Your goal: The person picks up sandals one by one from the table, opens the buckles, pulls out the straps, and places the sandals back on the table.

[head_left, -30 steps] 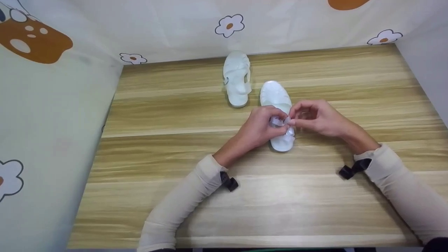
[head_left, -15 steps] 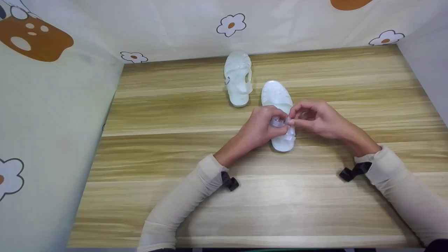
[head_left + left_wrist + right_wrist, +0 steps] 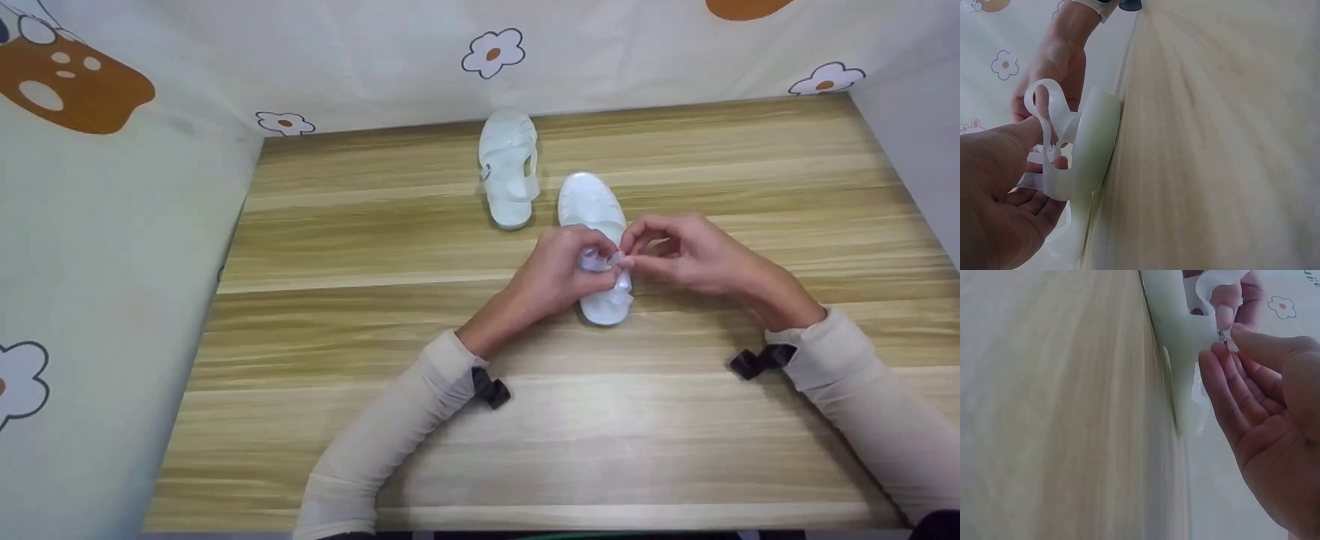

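A pale, translucent white sandal (image 3: 591, 201) lies sole down on the table, toe pointing away, between both hands. My left hand (image 3: 556, 268) comes in from the left and grips its strap (image 3: 1060, 115), which stands up in a loop in the left wrist view. From the right, my right hand (image 3: 694, 253) pinches the strap's end between thumb and fingertips, beside a small metal buckle (image 3: 1223, 338). Fingers of both hands nearly meet over the sandal's side and partly hide the fastening. Farther back on the left rests the matching sandal (image 3: 510, 166), also sole down.
The wood-grain table (image 3: 360, 330) reaches back to a pale curtain (image 3: 375, 67) printed with flowers, and similar cloth hangs at the left. Black wrist cameras, one being the right camera (image 3: 759, 361), hang beneath the cuffs just above the tabletop.
Both hands keep their hold on the strap in nearly the same place. The right wrist has shifted very slightly to the right.
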A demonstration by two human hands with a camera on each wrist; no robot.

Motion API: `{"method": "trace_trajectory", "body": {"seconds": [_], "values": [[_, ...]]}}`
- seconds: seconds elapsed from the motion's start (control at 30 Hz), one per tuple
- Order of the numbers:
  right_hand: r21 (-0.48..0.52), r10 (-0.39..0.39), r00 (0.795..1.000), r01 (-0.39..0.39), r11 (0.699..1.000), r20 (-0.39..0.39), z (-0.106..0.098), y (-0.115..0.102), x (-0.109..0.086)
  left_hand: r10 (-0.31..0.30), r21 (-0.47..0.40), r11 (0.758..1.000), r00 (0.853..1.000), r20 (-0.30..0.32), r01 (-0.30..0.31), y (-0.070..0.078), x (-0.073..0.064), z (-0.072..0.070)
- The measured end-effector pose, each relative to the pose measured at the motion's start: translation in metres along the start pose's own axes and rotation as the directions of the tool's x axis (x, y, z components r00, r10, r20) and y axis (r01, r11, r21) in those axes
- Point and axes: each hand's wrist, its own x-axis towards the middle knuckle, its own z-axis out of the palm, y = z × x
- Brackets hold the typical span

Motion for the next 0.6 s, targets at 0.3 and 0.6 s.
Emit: {"method": "trace_trajectory", "body": {"seconds": [0.3,0.6], "values": [[-0.010,0.025,0.999,-0.025,1.000,0.032,-0.007,0.018,0.001,-0.016,-0.030,0.999,1.000,-0.019,0.016,0.001,0.000,0.002],[-0.027,0.164,0.983,-0.162,0.986,0.083,-0.020,0.025,-0.004,-0.056,-0.143,0.988,0.998,0.031,0.060,-0.004,0.000,-0.004]]}}
